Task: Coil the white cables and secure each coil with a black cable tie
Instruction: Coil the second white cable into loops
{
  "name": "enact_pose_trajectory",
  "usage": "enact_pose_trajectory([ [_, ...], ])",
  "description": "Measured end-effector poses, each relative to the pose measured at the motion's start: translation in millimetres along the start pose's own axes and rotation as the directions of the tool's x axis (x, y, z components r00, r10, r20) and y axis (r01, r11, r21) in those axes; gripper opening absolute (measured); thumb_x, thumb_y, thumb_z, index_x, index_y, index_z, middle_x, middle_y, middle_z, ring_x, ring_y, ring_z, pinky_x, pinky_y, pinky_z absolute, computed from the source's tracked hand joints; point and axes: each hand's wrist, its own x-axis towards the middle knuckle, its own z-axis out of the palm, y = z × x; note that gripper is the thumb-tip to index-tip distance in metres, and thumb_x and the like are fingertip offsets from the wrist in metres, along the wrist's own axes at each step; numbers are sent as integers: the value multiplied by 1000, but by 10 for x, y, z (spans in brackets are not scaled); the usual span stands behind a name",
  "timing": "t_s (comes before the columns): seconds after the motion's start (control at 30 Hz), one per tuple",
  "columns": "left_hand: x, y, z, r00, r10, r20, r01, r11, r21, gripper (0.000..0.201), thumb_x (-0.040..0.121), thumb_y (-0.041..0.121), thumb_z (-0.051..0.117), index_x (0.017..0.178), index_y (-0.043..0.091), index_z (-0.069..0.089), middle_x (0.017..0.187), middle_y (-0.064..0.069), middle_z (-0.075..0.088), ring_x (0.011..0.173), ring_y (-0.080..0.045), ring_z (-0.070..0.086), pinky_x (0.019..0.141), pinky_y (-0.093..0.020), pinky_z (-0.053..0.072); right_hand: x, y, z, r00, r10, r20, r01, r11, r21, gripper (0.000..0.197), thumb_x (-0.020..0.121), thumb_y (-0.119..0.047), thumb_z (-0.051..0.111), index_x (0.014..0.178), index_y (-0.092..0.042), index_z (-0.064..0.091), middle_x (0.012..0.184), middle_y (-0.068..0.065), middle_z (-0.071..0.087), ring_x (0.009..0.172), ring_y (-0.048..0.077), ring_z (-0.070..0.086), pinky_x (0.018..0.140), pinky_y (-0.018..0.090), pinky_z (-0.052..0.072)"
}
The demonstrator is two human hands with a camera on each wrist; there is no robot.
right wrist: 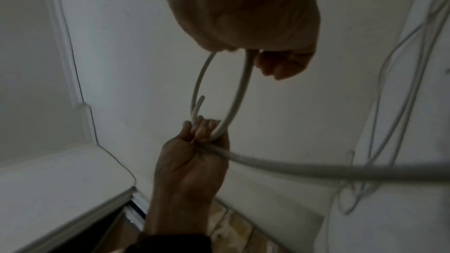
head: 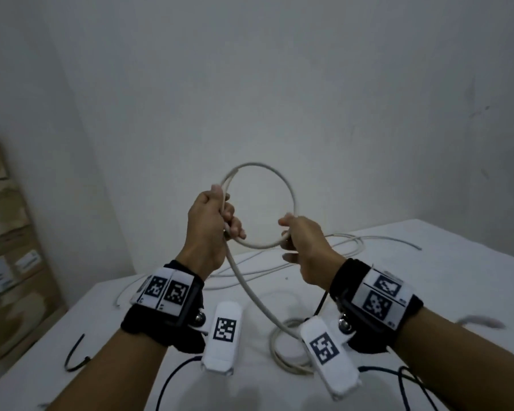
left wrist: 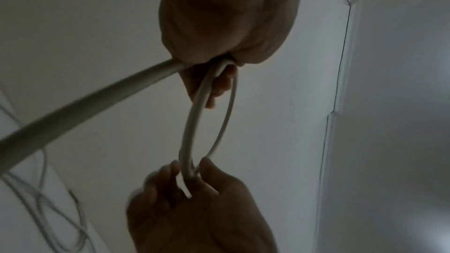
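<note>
Now upright white cable (head: 290,191) loop, both hands gripping, tail trailing tableward.

We see our left hand (left wrist: 226,26) from beneath, filling the top of the view, its fingers curled round the white cable (left wrist: 192,126); from that grip the cable makes a narrow loop that runs down to our right hand (left wrist: 194,205), which pinches it between thumb and fingers; a thick, blurred stretch of the same cable leaves the left fist and crosses to the lower left edge; more white cables (left wrist: 41,199) lie loose at lower left; behind stands a pale wall (left wrist: 280,103) with a thin dark crack (left wrist: 340,64) at right.
</note>
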Motion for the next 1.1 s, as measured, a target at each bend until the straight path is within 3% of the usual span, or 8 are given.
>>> enact_pose_trajectory([
  [0.1,-15,-128,-111,998,0,-60,8,990,143,27,100,33,45,83,13,53,52,2,36,34,-11,29,38,-22,31,142,59,-113,940,-341,-11,319,889,-329,36,91,-38,54,118,-16,46,112,6,52,92,18,52,78,34,47],
  [0.2,-64,-233,-185,998,-27,-60,39,979,201,25,97,31,49,83,13,58,51,3,35,38,-11,27,40,-22,28,228,-41,-146,645,-752,137,635,426,-644,43,87,-39,59,126,-24,49,122,1,50,110,17,44,93,34,38],
  [0.27,-95,-252,-223,997,-60,-42,68,973,223,26,96,30,48,83,11,61,49,4,35,39,-11,27,40,-22,27,296,-141,-104,516,-784,345,722,181,-668,42,86,-41,59,123,-23,55,124,1,54,112,20,47,93,37,39],
  [0.3,-108,-250,-236,997,-76,-31,81,970,229,26,96,29,47,83,11,61,48,4,35,38,-11,28,40,-22,28,335,-187,-71,521,-730,442,744,134,-655,43,85,-43,59,124,-23,55,126,1,55,114,21,49,95,38,40],
  [0.4,-152,-228,-258,996,-88,8,83,964,253,25,95,27,45,84,10,60,48,3,37,39,-11,29,41,-22,29,405,-320,67,622,-432,653,764,153,-626,41,85,-43,63,119,-20,59,117,0,64,107,17,57,92,35,46],
  [0.5,-186,-228,-302,997,-72,0,70,962,265,22,96,25,47,84,9,58,54,-2,44,39,-13,37,41,-23,37,415,-368,211,627,-310,714,764,67,-642,32,84,-42,66,91,-11,67,79,1,65,74,18,58,65,30,44],
  [0.77,-253,-297,-487,993,-110,-44,115,986,124,26,100,29,46,83,9,46,86,-17,72,60,-32,67,54,-37,57,515,-179,-46,753,-452,478,657,542,-524,27,84,-35,68,67,-15,64,56,1,66,56,15,65,64,31,52],
  [1.1,-425,-560,-402,973,-230,11,230,969,-88,33,102,32,35,101,6,56,54,-1,40,47,-14,43,56,-35,56,332,138,-19,758,-537,370,649,563,-511,27,89,-35,62,79,-11,57,47,1,54,37,17,61,42,27,42],
])
